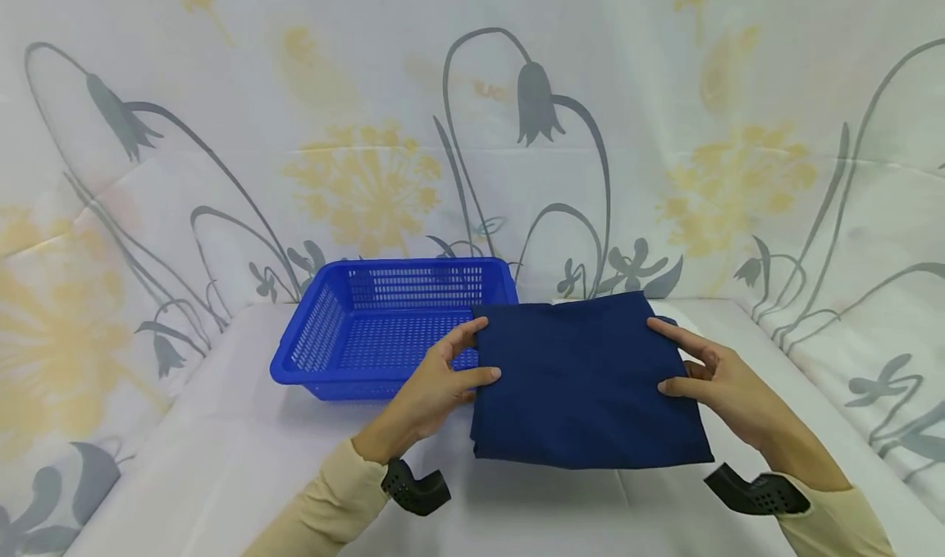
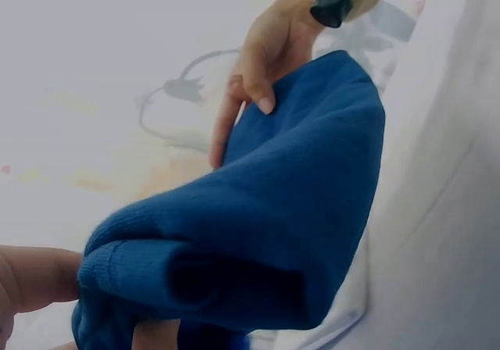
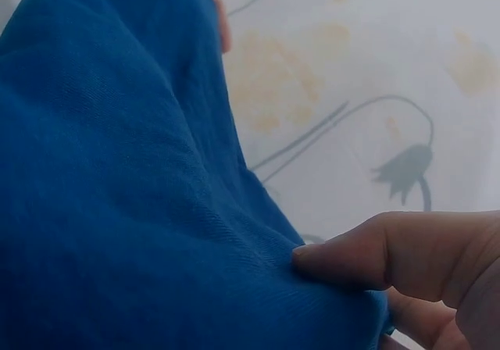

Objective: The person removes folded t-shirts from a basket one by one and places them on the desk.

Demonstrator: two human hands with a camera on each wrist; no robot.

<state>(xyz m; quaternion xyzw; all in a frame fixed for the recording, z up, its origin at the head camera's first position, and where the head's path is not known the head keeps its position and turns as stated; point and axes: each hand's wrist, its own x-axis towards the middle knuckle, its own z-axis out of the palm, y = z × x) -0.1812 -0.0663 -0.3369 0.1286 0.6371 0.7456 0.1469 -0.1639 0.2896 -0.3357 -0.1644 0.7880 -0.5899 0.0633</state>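
Observation:
A folded dark blue cloth (image 1: 583, 385), perhaps a garment, is held up above the white table. On its left edge my left hand (image 1: 434, 386) pinches it, thumb on top and fingers behind. My right hand (image 1: 731, 389) grips the opposite edge the same way. In the left wrist view, the cloth (image 2: 258, 201) shows rolled layers at the near end. The right wrist view has the right thumb (image 3: 351, 252) pressing on the fabric (image 3: 141, 178); fingers under it are partly hidden.
A blue plastic basket (image 1: 347, 376) with mesh walls stands behind and left of the cloth, its right part covered from view. Something white (image 1: 677, 315) shows partly behind the cloth. A flower-printed curtain (image 1: 369, 89) hangs behind and beside the white table (image 1: 244, 458).

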